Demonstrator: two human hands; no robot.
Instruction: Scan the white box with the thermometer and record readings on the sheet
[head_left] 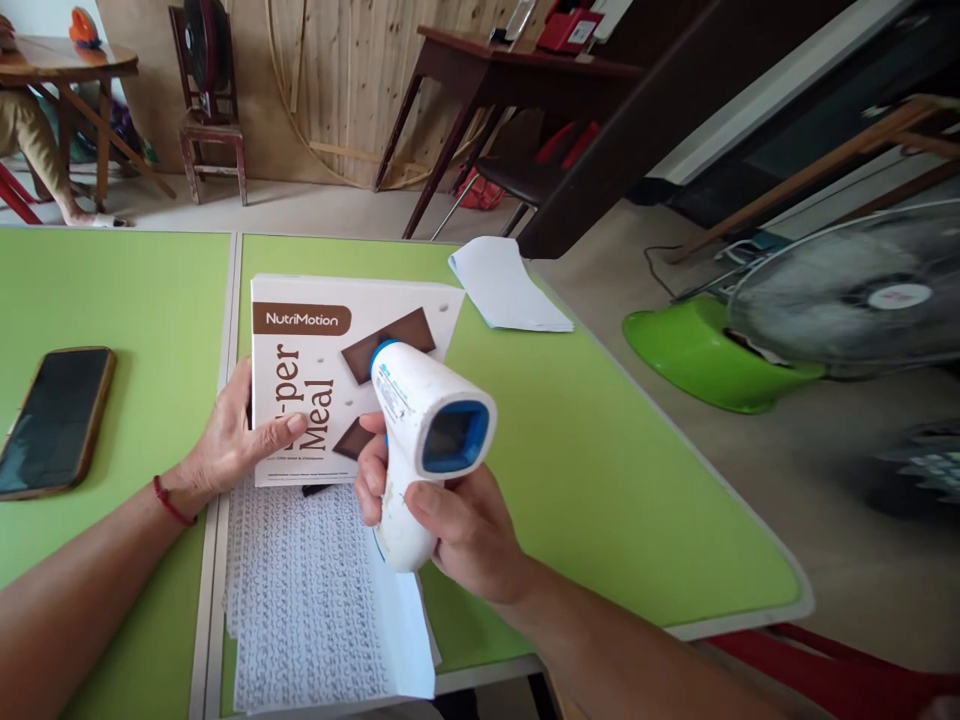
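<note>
A white box with brown NutriMotion lettering is tilted up over the green table, its printed front toward me. Its left edge is in my left hand, thumb across the front and fingers out of sight behind. My right hand is wrapped round the handle of a white and blue infrared thermometer. The thermometer's nose is in front of the box, and its dark screen faces me. Whether the nose touches the box I cannot tell. Under the box lies a patterned sheet of paper, with a dark object peeking out between them.
A phone lies on the green table at the left. Folded white paper rests near the far edge. A large fan with a green base stands at the right. Beyond are a dark wooden desk and a seated person's leg.
</note>
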